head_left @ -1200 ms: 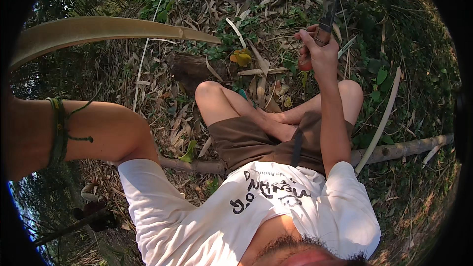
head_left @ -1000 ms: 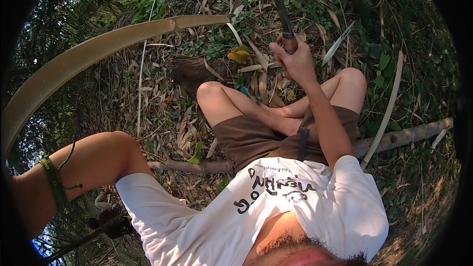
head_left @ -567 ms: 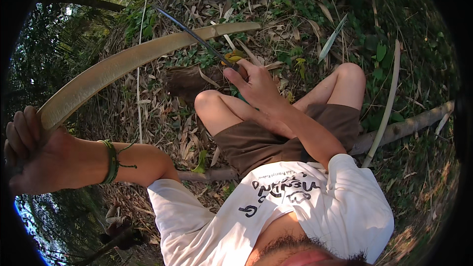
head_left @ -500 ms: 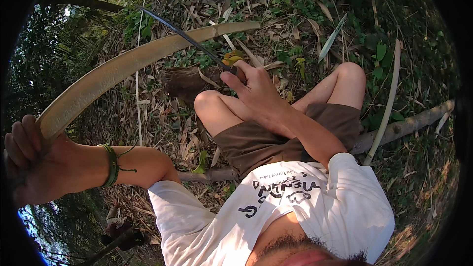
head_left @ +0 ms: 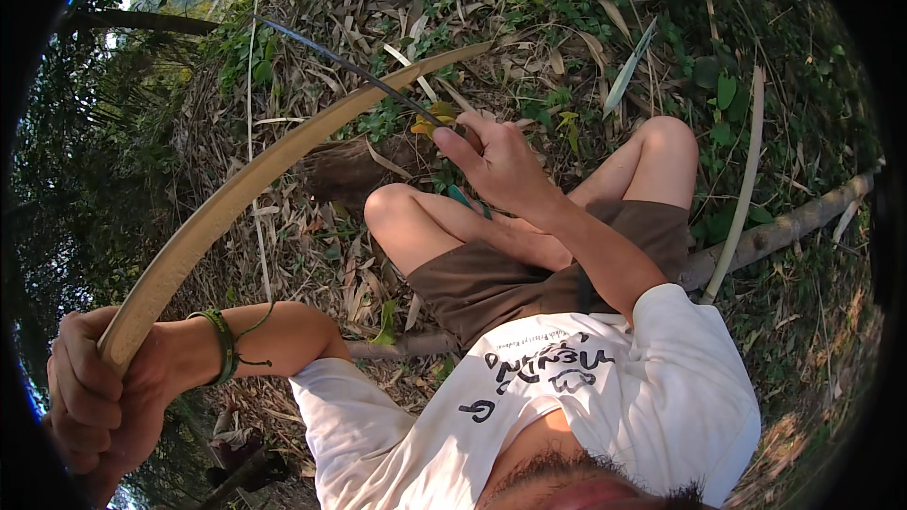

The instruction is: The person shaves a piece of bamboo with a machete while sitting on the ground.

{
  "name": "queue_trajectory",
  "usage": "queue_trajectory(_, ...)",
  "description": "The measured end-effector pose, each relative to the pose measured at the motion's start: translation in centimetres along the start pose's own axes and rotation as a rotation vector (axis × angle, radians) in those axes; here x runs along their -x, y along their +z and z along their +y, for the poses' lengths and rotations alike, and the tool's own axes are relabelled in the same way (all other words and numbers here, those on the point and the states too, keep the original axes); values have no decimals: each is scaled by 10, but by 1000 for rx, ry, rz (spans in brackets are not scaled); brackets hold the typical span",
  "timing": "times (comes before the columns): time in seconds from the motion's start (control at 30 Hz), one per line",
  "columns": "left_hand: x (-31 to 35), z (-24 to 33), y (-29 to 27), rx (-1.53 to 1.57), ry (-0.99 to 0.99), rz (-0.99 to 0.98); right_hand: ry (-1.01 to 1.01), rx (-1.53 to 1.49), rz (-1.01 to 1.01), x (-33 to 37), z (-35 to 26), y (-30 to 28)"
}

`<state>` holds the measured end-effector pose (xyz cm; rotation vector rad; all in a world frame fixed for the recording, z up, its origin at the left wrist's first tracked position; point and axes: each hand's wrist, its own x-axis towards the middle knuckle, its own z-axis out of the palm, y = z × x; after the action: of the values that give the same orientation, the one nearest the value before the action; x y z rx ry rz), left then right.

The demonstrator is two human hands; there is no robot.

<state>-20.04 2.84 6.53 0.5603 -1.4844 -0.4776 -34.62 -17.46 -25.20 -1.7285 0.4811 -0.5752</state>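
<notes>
A long bamboo strip, tan and flat-faced, arcs up from the left edge toward the top middle of the view. My left hand is closed around its lower end. Before my knees, my right hand grips a long, thin, dark-bladed knife. The knife handle is mostly hidden inside my fist. Its blade points up and left, crossing the strip near the strip's far end; whether the two touch, I cannot tell.
I sit cross-legged amid dry leaves and green plants. Behind my hips lies a thick pole, crossed by a pale strip on the right. A brown log piece lies past my left knee. A thin white strip stands at the left.
My left hand has come inward and slightly lower with the bamboo strip, which has tilted to show more of its edge. My right hand and the knife have shifted only slightly.
</notes>
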Motion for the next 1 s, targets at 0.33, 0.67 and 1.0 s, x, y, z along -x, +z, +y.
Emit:
queue_trajectory(0.33, -5, -28, 20, 114, 44, -4, 454, 123, 54, -19, 111, -15)
queue_trajectory(0.67, -14, -23, -2, 82, 20, -65, 793, 62, 101, -45, 211, -22)
queue_trajectory(1.0, -40, 146, 11, -1817, -1390, -228, 522, 101, -57, -1, 128, -11)
